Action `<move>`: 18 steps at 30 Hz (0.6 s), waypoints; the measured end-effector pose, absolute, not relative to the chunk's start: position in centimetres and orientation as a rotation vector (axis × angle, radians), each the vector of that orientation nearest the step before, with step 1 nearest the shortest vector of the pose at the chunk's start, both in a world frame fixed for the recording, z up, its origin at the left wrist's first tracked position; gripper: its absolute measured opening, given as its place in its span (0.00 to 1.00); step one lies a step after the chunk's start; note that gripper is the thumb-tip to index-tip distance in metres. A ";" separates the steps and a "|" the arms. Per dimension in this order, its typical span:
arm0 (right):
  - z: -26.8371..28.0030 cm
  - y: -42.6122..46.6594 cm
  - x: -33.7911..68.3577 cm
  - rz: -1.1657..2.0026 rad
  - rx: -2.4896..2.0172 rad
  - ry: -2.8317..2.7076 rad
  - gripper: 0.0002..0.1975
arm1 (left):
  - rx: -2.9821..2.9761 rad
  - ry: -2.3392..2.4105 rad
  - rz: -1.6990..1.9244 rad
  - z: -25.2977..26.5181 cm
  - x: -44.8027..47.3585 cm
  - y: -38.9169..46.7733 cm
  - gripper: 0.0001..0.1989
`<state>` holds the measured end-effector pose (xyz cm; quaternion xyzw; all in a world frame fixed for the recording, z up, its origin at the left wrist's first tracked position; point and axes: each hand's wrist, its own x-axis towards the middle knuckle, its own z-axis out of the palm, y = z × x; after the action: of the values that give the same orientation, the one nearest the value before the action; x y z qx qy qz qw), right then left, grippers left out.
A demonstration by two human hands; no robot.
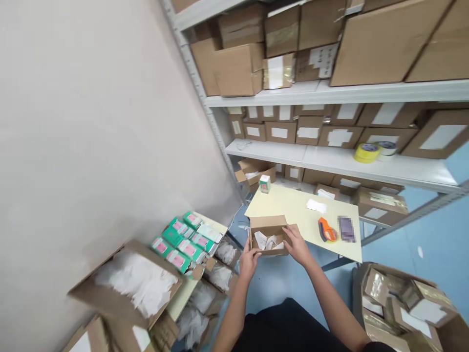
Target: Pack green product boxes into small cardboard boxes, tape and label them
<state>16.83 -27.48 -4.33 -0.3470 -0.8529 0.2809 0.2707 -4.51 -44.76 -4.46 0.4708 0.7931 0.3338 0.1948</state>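
Observation:
An open cardboard box with crumpled white paper inside is held between my two hands, over the near edge of the pale yellow table. My left hand grips its left side, fingers along the wall. Around the right side curls my right hand, its fingertips over the upper rim. The box's back flap stands up toward the table. Farther back on the tabletop are a small green and white box, a white paper slip, an orange tape dispenser and a dark blurred-out object.
Cardboard boxes fill the metal shelves behind, where tape rolls sit. To the left are several green boxes and a carton of white paper. A large carton of packed boxes stands at lower right.

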 end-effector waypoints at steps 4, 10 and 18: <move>-5.0 -24.6 19.9 0.713 -1.090 -2.182 0.29 | 1.441 2.122 0.893 -4.1 -3.7 -38.9 0.09; -5.4 -21.1 20.3 0.657 -1.216 -2.124 0.27 | 1.503 2.001 0.866 -5.9 -5.0 -33.1 0.09; -4.7 -14.8 16.0 0.593 -1.400 -2.095 0.26 | 1.556 1.770 0.852 -10.3 -11.4 -22.4 0.10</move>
<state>15.99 -14.84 -4.72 -0.5202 -0.7787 0.2204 0.2729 -11.40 -22.38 -10.25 0.5897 0.6710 0.3229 0.3126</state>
